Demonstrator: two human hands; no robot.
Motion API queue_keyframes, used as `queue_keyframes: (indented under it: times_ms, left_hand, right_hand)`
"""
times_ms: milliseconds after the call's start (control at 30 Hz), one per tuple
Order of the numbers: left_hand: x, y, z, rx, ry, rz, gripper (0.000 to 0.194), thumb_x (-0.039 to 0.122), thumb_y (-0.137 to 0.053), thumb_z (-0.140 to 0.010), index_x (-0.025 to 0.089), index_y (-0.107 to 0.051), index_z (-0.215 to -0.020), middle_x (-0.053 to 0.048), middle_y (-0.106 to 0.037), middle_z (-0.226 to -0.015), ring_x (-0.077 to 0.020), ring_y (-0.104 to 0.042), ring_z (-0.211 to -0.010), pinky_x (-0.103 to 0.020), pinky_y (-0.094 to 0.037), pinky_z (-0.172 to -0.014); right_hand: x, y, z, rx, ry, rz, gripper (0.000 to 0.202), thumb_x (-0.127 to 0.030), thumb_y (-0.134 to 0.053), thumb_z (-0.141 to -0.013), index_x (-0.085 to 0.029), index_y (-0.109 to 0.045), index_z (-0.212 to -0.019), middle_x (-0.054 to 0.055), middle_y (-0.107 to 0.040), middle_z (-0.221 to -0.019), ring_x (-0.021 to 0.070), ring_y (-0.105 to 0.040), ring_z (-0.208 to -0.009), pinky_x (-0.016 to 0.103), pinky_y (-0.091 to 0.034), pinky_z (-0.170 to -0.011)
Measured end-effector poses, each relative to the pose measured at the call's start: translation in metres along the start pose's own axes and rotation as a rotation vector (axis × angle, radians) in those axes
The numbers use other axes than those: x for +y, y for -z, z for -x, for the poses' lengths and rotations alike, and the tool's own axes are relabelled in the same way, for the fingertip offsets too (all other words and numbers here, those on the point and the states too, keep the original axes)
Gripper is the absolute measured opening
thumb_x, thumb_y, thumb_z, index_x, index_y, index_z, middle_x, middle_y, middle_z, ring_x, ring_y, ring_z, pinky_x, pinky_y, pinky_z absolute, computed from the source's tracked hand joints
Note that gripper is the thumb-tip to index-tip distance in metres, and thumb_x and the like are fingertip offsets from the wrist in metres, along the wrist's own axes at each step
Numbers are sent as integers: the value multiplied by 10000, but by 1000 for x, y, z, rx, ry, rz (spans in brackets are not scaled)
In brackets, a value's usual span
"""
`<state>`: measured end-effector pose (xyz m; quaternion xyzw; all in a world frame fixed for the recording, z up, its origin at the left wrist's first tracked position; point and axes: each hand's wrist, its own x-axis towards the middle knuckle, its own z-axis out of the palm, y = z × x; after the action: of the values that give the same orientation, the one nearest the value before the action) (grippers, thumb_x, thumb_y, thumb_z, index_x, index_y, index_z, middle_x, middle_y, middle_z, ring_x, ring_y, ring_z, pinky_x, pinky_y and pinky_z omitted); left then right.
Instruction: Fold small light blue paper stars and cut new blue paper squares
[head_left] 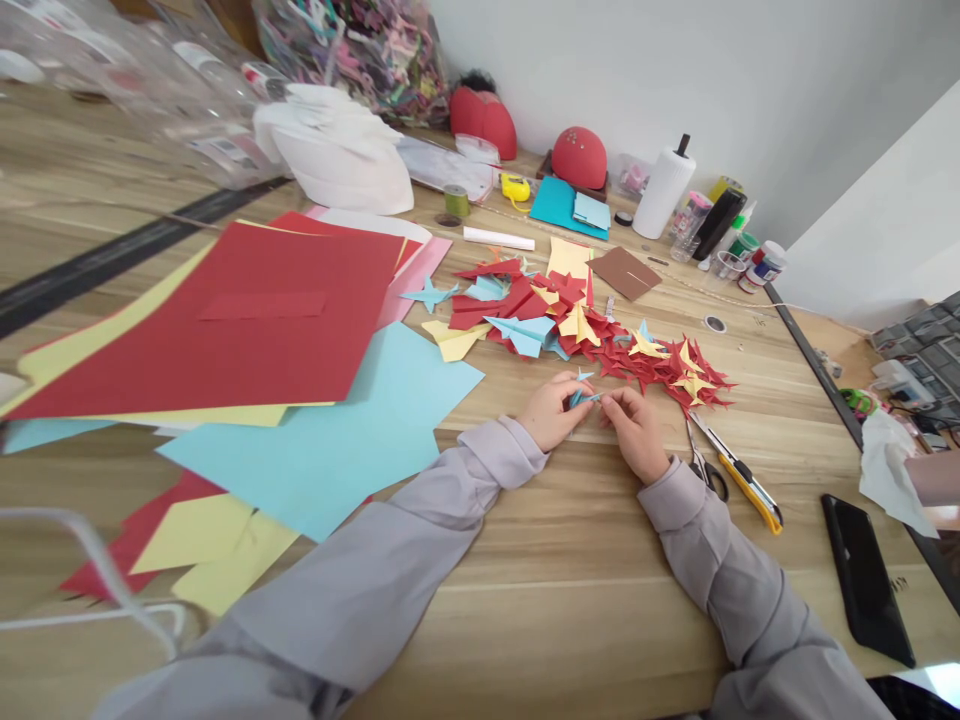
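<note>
Between my two hands is a small piece of folded blue paper (579, 398), shaped a bit like the paper stars nearby. My left hand (551, 410) pinches its body, with one point sticking up past the fingers. The fingertips of my right hand (636, 428) are closed on its right-hand tip. My fingers cover much of the paper. Just beyond my hands spreads a pile of folded red paper stars (637, 365), mixed with yellow ones (579, 324) and a blue folded piece (521, 334).
Scissors (705, 465) and a yellow utility knife (742, 480) lie right of my right hand. Large red paper sheets (300, 350) and a blue sheet (345, 440) cover the left side. A black phone (866, 580) lies at right; a white bottle (664, 195) stands near the wall.
</note>
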<state>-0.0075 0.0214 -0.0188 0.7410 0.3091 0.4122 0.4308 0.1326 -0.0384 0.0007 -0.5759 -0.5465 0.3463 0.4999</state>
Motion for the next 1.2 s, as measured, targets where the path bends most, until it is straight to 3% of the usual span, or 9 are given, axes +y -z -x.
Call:
queue_keyframes:
  times_ms: [267,700,967,1200]
  left_hand:
    - [-1,0,1,-21,-6,-19,107,225,-555,-759,155,-632,-787,-68,-581,-919,-153,-573,-774,-275,-480,-653]
    - [3,1,1,-77,-10,-58,138,253,-566,-750,161,-646,-814,-71,-591,-920,-162,-571,-792,-271,-463,-666]
    - [2,1,0,-30,17,-35,120,232,-571,-753,158,-650,-804,-63,-603,-884,-158,-578,-779,-276,-467,-675]
    - [3,1,0,-10,35,-24,123,224,-571,-743,146,-650,-797,-72,-601,-905,-160,-584,-790,-277,-466,-681]
  right_hand:
    - [7,0,-1,-24,0,47,195,-389,-559,-791,-195,-567,-770,-17,-546,-622,131,-497,-547,269,-394,-538]
    - [1,2,-1,-2,41,87,177,-332,-573,-764,-192,-523,-667,-34,-491,-575,112,-434,-527,252,-342,-517]
    - [-3,0,-1,4,-17,-12,247,-441,-577,-759,-198,-561,-715,-23,-538,-578,126,-488,-535,260,-405,-521]
    - [-5,1,-1,18,-48,-71,245,-428,-585,-759,-193,-561,-692,-21,-550,-601,123,-511,-537,268,-426,-546]
